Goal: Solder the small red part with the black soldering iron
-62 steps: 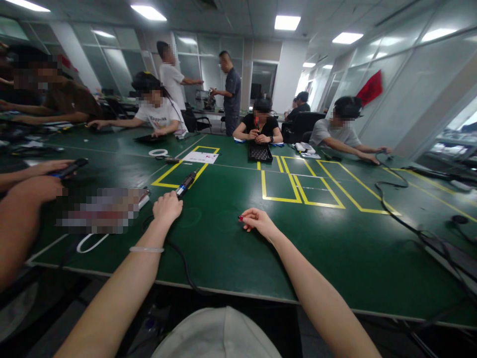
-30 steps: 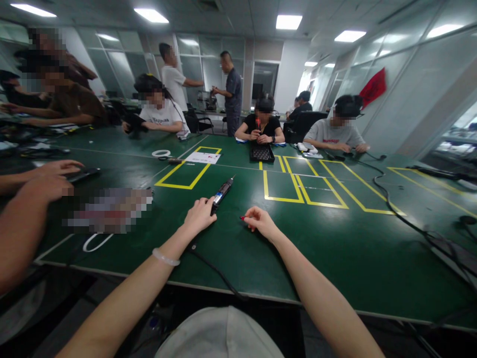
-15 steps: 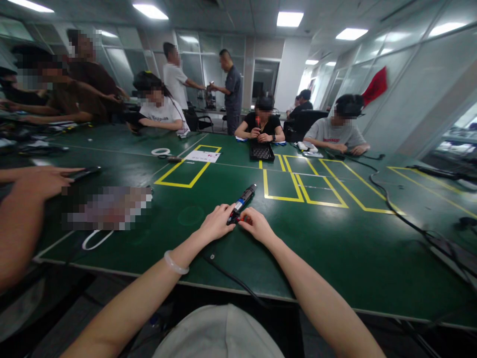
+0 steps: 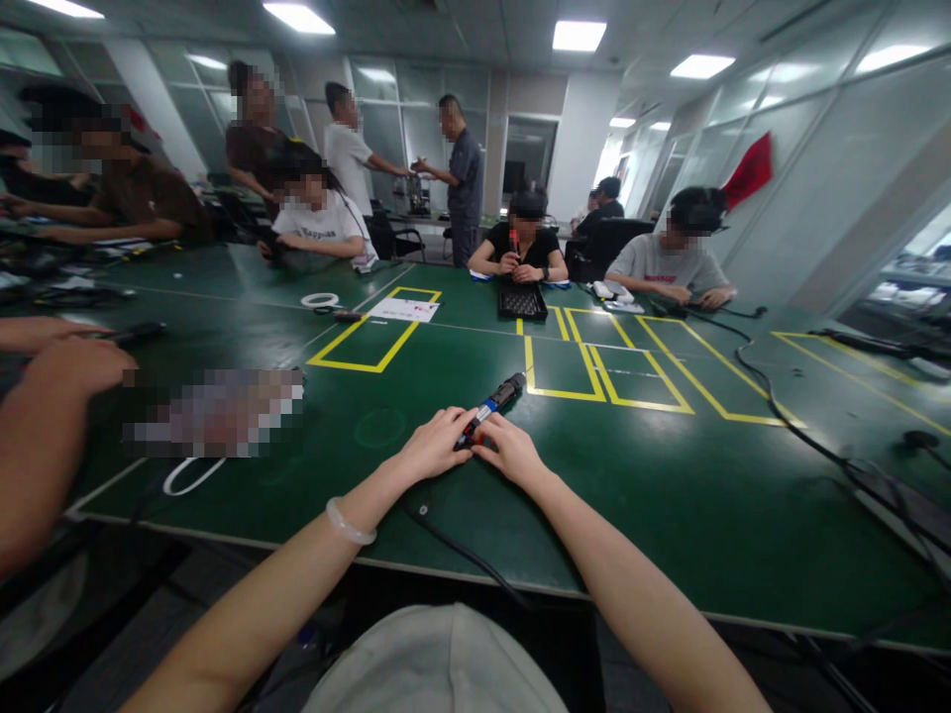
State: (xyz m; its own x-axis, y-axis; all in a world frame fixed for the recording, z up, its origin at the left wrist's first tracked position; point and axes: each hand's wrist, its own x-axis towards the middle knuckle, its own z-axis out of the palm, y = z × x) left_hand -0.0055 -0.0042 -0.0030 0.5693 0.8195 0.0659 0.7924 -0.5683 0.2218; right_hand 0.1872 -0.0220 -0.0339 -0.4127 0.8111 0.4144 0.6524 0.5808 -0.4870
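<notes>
A black electric screwdriver with a blue band lies slantwise just above the green table, its thin tip pointing away and to the right. Around its rear part, from the left side, are the fingers of my left hand. My right hand is closed against the same rear part from the right, thumb and fingers bent together. Between the hands a little red shows, mostly covered by fingers, so I cannot make out what it is.
Yellow tape outlines mark the green table. A black cable runs by the front edge; another cable lies at right. A co-worker's hand is at left, near a blurred-out item. Across sits a black tray.
The screwdriver has shifted slightly right and turned more to the right. My right hand has closed in on its rear part, covering most of the red piece. The co-worker's hand at left drew back.
</notes>
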